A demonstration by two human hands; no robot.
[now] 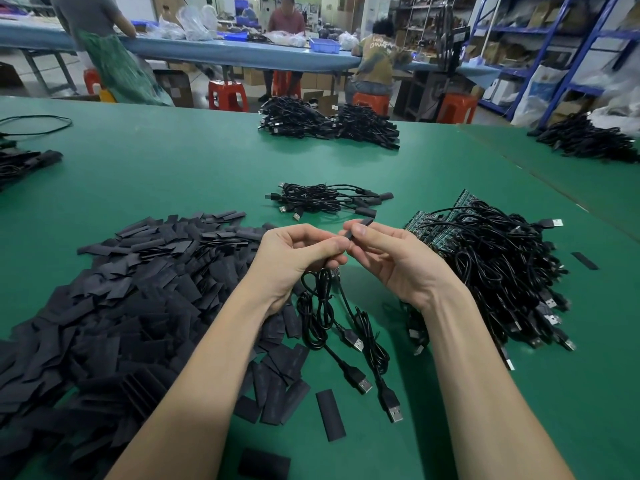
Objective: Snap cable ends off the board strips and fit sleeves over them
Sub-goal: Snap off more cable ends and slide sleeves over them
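At mid-frame a black sleeve [360, 227] is pinched in the right hand [391, 261], its free end pointing up and right. The left hand [298, 258] grips the cables [332, 320], whose USB plugs trail toward the lower centre; the cable end itself is hidden between the fingers.

Judgement: sleeve fitting is in hand. Keep the sleeve mouth open and in line with the end, and slide it on straight.

Loose sleeves [114, 306] are heaped at left. Board strips [433, 225] with cables attached lie at right. A finished bundle [329, 199] sits just above the hands on the green table [173, 168].
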